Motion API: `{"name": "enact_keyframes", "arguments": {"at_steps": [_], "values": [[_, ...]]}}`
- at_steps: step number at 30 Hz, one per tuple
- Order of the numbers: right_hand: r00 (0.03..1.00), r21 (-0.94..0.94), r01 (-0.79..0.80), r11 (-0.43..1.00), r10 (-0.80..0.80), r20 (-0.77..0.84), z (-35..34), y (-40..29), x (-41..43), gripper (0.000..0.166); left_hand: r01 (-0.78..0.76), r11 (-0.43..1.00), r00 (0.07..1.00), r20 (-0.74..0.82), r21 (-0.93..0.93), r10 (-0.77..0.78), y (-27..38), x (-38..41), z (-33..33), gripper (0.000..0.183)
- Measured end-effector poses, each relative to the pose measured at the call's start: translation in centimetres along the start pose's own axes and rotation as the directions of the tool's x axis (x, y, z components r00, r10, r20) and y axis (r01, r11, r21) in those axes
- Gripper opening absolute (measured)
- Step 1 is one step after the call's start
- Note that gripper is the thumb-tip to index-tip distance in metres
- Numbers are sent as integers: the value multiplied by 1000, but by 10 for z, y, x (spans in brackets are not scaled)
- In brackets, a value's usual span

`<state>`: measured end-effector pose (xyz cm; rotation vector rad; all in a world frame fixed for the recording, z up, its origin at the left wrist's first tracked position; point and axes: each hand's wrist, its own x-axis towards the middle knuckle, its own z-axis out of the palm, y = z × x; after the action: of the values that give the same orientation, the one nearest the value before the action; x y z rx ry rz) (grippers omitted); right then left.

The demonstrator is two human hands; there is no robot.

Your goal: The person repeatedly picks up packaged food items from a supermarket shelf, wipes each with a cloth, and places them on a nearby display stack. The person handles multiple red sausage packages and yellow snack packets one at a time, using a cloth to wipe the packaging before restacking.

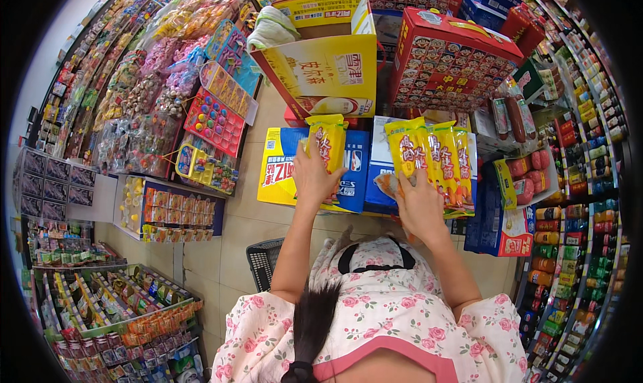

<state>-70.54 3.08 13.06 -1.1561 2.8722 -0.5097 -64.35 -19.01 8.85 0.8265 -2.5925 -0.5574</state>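
Note:
My left hand [315,177] lies across a yellow sausage packet [331,137], its fingers near the left edge and thumb by the right. That packet rests on a blue and yellow beer carton [279,164]. In my right hand [421,204] is a crumpled grey and orange cloth [386,185], partly covered by the fingers. The same hand overlaps the lower part of another yellow packet [406,138]. More such packets, a middle one [440,149] and a right one [463,157], lie side by side on a blue and white carton [381,157].
An open yellow carton [321,71] with a pale green cloth [271,27] on its rim stands ahead. Beside it is a red gift box [454,61]. A tray of pink sausages [527,177] sits right. Candy shelves [145,71], a dark basket [263,262] and drink shelves [572,262] surround me.

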Motion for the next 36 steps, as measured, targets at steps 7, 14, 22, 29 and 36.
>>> {"name": "enact_keyframes", "arguments": {"at_steps": [7,14,22,29,36], "values": [[975,156,189,969,-204,87,-46,-3,-1,36,306,333,950,311,-892,-40,-51,9,-30,67],[978,326,200,924,-209,-10,-70,-6,18,35,374,-580,923,351,-724,156,-41,-31,-60,56],[890,457,444,771,-319,-326,-64,-84,31,47,473,-567,881,369,-674,297,14,-26,-48,64],[659,146,523,840,-290,-694,-12,-74,89,49,510,-513,849,309,-690,429,36,-36,-29,57],[839,225,539,812,-494,-228,5,-85,-1,66,297,-507,953,215,-809,215,7,-66,15,58]]}}
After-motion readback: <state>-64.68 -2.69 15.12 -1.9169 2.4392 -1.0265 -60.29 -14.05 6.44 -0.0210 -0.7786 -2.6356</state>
